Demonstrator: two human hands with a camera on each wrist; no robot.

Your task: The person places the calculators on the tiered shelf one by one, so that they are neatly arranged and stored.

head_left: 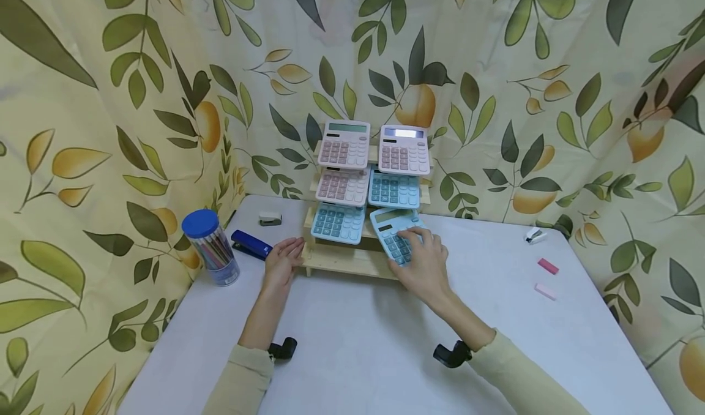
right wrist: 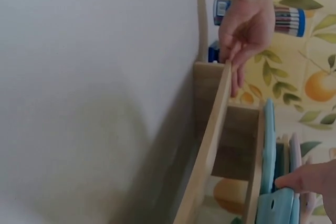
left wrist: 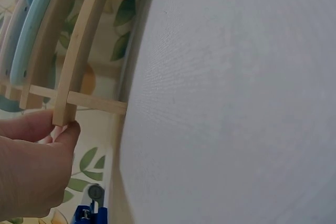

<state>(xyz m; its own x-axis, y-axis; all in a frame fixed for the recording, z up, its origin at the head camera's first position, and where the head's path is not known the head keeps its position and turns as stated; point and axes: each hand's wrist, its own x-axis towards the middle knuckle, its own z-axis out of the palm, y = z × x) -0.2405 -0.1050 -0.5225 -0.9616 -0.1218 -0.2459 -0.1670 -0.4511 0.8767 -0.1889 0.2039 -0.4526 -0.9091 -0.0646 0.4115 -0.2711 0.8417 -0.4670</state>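
Note:
A tiered wooden rack (head_left: pixel 347 261) holds pink and blue calculators in two columns. My left hand (head_left: pixel 282 265) is at the rack's lower left end; the left wrist view shows its thumb and fingers pinching the end of the front wooden slat (left wrist: pixel 79 51). With my right hand (head_left: pixel 425 265) I hold a blue calculator (head_left: pixel 390 226) at the rack's lower right, fingers over its keys and thumb at its lower edge. This calculator sits tilted, unlike the straight blue calculator (head_left: pixel 338 224) to its left. Its underside is hidden in the head view.
Left of the rack stand a blue-lidded jar of pencils (head_left: pixel 212 246), a blue stapler (head_left: pixel 250 244) and a small white stapler (head_left: pixel 270 218). At the table's right lie another small stapler (head_left: pixel 535 235), a red eraser-like block (head_left: pixel 548 266) and a pink one (head_left: pixel 545 291). Leaf-patterned curtain (head_left: pixel 468 48) surrounds the table.

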